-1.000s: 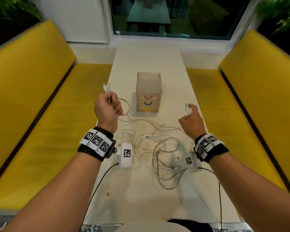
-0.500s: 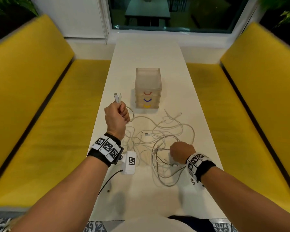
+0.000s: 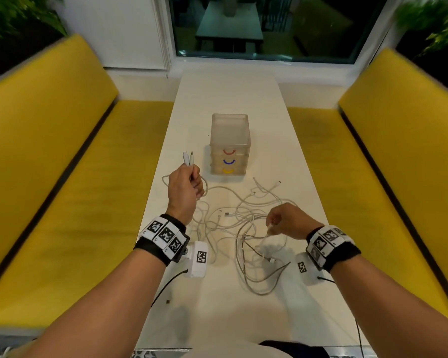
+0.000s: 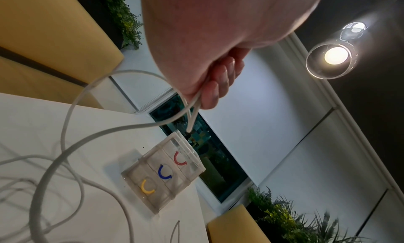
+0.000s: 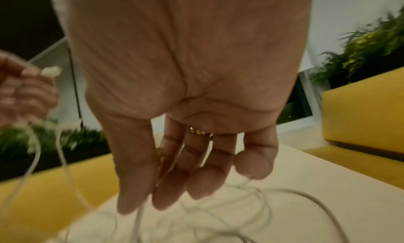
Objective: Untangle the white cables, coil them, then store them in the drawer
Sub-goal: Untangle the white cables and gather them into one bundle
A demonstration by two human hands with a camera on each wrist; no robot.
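Left hand (image 3: 185, 188) grips two plug ends of white cables (image 3: 246, 223); right hand (image 3: 286, 221) pinches strand mid-tangle. Cables likely light, limp, snag-prone; best taken at plugs.

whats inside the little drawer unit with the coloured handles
Nothing that shows: the drawer unit has all three drawers closed, and through its frosted walls no white cables appear inside. The frosting hides anything small, so I cannot call it empty.

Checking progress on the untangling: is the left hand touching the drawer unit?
Apart. The head view shows the left hand gripping two cable ends, with bare table between it and the drawer unit.
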